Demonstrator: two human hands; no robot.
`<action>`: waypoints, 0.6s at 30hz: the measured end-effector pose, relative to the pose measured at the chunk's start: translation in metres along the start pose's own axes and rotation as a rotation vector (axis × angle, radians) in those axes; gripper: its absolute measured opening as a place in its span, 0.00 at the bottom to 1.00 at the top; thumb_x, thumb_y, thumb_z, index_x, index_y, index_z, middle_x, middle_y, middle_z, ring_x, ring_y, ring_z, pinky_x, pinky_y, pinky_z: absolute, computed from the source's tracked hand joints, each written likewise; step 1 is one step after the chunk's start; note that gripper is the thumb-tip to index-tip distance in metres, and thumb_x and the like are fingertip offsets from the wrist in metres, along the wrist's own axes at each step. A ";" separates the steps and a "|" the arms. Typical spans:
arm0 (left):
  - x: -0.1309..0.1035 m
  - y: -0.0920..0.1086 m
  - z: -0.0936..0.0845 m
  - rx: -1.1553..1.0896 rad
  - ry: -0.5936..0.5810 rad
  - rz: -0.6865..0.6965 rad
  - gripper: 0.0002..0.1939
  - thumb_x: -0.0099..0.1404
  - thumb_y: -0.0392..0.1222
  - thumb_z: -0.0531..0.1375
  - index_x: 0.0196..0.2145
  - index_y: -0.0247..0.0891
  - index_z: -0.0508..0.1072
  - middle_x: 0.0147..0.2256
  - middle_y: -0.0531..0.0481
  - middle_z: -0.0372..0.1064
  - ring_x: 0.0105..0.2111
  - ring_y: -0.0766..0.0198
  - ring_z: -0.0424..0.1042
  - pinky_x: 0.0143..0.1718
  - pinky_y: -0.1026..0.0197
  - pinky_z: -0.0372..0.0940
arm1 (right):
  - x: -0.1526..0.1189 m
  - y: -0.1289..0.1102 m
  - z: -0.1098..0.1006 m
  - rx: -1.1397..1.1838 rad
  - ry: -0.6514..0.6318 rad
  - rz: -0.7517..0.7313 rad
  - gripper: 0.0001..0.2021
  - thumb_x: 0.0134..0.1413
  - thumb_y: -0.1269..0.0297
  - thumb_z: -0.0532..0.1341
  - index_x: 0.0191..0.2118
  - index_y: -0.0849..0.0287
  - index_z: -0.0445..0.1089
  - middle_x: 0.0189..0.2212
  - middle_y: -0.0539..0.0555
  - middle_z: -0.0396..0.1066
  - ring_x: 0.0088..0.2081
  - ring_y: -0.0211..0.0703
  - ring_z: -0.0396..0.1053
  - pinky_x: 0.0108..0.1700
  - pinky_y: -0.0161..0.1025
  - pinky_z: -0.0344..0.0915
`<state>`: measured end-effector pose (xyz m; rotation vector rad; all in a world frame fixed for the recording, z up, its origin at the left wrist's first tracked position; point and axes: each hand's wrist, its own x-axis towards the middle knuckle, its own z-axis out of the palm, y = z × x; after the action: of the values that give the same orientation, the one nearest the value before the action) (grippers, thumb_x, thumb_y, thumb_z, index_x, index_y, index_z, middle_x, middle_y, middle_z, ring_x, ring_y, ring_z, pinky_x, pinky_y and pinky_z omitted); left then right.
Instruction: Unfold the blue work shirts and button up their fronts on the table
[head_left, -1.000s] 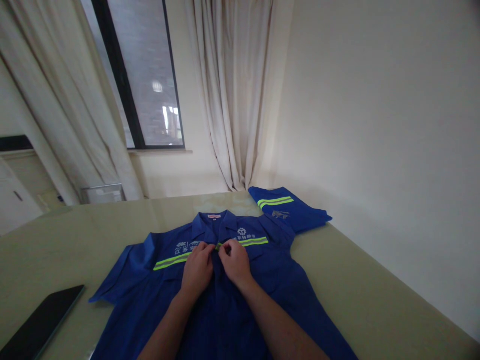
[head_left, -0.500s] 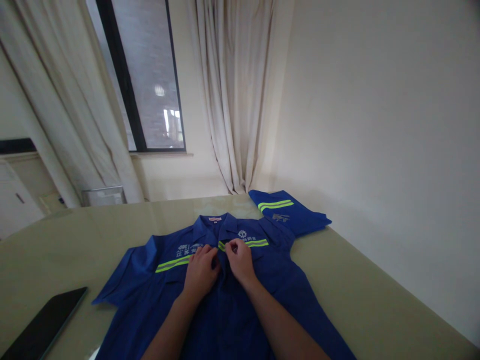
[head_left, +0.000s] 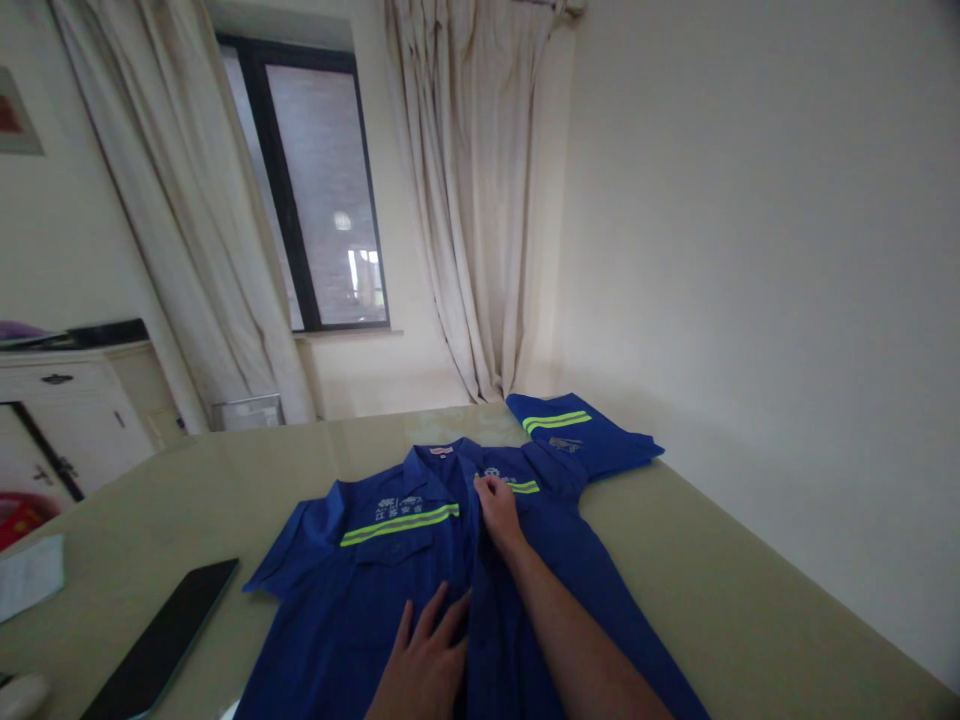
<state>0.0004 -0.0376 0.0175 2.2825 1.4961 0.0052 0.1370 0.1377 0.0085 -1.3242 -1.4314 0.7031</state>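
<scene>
A blue short-sleeved work shirt [head_left: 397,600] with yellow-green reflective stripes lies front up on the table, its collar towards the far side. My right hand [head_left: 496,508] pinches the front edge of the shirt just below the collar, beside the chest stripe. Lower down, my left hand [head_left: 429,655] rests on the shirt front with its fingers spread, near the middle opening. A second blue garment [head_left: 581,430], folded and striped, lies at the back right against the shirt's sleeve.
On the pale green table [head_left: 675,580] a black tablet [head_left: 161,640] lies to the left, with a light sheet [head_left: 30,578] beyond it. A white cabinet [head_left: 82,390] stands at the far left. A wall borders the table's right side.
My left hand has let go near the chest stripe and moved down towards me, its fingers now spread. My right hand has shifted slightly, still pinching. The view has turned left.
</scene>
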 end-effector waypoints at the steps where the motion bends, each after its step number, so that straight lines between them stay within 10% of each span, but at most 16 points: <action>1: -0.006 0.000 0.002 0.001 0.020 -0.026 0.35 0.54 0.37 0.63 0.60 0.60 0.72 0.70 0.55 0.55 0.72 0.40 0.44 0.69 0.28 0.39 | 0.002 -0.001 -0.003 0.010 -0.017 0.003 0.18 0.61 0.55 0.53 0.26 0.59 0.71 0.23 0.50 0.72 0.29 0.41 0.68 0.33 0.34 0.63; 10: -0.024 -0.067 -0.029 -0.319 0.602 -0.186 0.20 0.70 0.42 0.50 0.54 0.48 0.74 0.50 0.48 0.79 0.49 0.53 0.78 0.54 0.54 0.70 | -0.022 -0.001 -0.086 -0.064 -0.194 -0.124 0.13 0.52 0.56 0.64 0.23 0.57 0.75 0.20 0.49 0.72 0.26 0.42 0.68 0.32 0.36 0.59; 18: -0.004 -0.063 -0.042 -0.091 0.367 -0.096 0.20 0.59 0.34 0.58 0.44 0.55 0.80 0.52 0.54 0.77 0.55 0.56 0.74 0.60 0.56 0.66 | -0.048 0.027 -0.132 -0.144 -0.029 -0.140 0.18 0.60 0.51 0.57 0.26 0.56 0.72 0.23 0.50 0.72 0.27 0.44 0.68 0.32 0.38 0.60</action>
<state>-0.0652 -0.0056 0.0352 2.2181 1.7407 0.4781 0.2626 0.0702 0.0117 -1.3125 -1.6063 0.5373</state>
